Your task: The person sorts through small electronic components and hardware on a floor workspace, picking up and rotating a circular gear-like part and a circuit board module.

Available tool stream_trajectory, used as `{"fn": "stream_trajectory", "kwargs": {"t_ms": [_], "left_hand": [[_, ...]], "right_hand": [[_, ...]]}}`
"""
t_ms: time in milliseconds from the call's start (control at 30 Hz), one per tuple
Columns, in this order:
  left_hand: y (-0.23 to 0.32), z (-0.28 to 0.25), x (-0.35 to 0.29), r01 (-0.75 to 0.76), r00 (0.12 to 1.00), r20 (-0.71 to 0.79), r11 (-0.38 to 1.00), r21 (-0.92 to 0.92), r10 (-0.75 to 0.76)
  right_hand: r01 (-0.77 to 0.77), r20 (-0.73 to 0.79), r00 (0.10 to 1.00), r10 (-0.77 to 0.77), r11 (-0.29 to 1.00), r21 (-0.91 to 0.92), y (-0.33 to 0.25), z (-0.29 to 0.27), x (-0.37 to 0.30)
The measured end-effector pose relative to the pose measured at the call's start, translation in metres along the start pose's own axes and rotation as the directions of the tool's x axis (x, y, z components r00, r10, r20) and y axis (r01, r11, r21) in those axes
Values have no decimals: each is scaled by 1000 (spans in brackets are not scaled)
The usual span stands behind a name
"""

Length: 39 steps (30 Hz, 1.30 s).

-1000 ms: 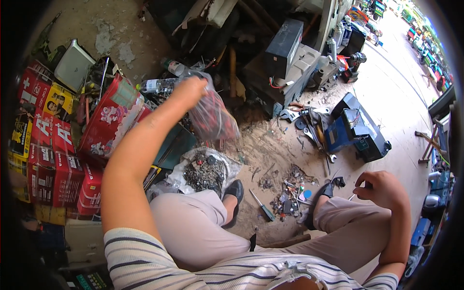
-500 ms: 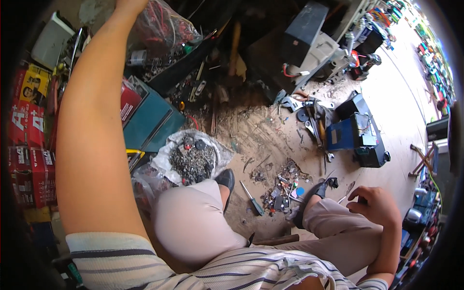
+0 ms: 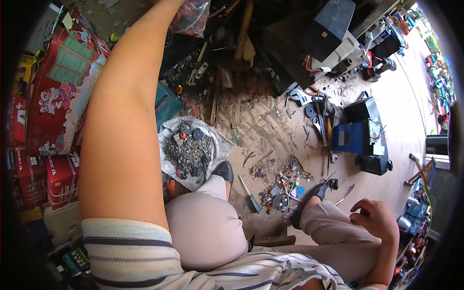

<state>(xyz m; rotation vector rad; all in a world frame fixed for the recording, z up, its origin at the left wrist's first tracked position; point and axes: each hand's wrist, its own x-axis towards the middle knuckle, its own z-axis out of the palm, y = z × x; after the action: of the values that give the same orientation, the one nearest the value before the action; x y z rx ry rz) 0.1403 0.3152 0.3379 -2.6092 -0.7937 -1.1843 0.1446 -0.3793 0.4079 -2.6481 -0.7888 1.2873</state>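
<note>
My left arm stretches far forward, and my left hand (image 3: 169,2) is cut off at the upper edge, its fingers out of sight. Right beside it is a clear plastic bag (image 3: 193,18) with reddish contents. Above my right knee hangs my right hand (image 3: 376,218), fingers loosely bent and apart, nothing visible in them. A white sack (image 3: 220,147) of small metal parts lies open by my left shoe. On the floor between my feet are a screwdriver (image 3: 251,195) and a heap of small scraps (image 3: 285,186).
A red patterned carton (image 3: 60,104) and red boxes (image 3: 63,176) crowd the left. Wrenches (image 3: 316,125) lie beside a blue-and-black boxy device (image 3: 355,135) at right. Grey and black casings (image 3: 333,29) stand at the far right. A teal box (image 3: 166,106) is partly behind my left arm.
My left arm has shifted to the right in view. The patterned carton now shows beside it, where a grey container showed before. The plastic bag sits closer to the upper edge. My right hand is slightly lower.
</note>
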Motion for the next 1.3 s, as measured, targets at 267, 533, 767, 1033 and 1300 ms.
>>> {"fn": "stream_trajectory", "kwargs": {"t_ms": [267,533,767,1033,1300], "left_hand": [[-31,-2,19,411,907,-71,910,-60,-415],[-31,-5,21,687,565,122,383,-618,-816],[-70,64,4,511,847,86,759,-403,-524],[-15,43,-31,227,973,72,966,-123,-220],[49,22,-147,-74,900,-428,938,-338,-83]], "right_hand": [[12,-39,999,-9,997,70,2,-2,4],[-15,-16,1000,15,999,47,-6,-3,14],[-47,-2,999,47,996,73,-11,-7,20],[-55,-18,998,56,995,86,-5,-1,24],[-24,-77,997,30,997,72,-18,3,26]]}}
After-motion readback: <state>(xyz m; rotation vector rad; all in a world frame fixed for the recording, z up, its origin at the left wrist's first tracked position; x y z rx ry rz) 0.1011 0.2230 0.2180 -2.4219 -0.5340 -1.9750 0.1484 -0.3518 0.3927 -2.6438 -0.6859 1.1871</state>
